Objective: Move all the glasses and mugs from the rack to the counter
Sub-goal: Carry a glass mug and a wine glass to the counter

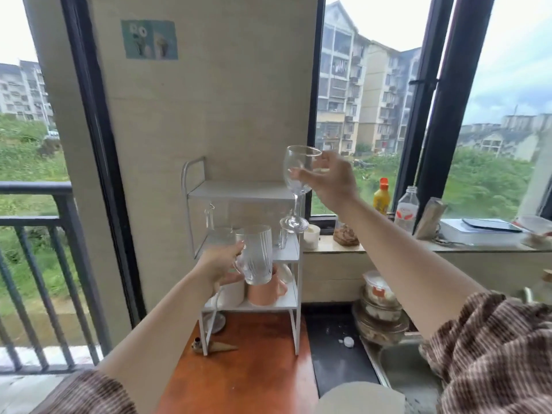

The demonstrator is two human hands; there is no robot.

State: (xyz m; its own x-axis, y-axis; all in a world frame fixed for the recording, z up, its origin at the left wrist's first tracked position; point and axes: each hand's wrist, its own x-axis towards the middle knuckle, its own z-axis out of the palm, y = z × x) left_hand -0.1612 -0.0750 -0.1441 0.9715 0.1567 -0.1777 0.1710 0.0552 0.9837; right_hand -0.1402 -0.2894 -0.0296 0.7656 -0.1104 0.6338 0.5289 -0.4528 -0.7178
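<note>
Left hand point(219, 264) grips ribbed mug point(258, 252) upright; right hand point(333, 182), wine glass point(295, 158) stem-down

head view, forward and slightly down, near the rack point(245, 252), edges seemingly blurred

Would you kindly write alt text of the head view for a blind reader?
A person holds two glasses before a white rack: the right hand grips a wine glass by its bowl, the left hand holds a ribbed glass mug. A pink mug and a small glass sit on its shelves.
</note>
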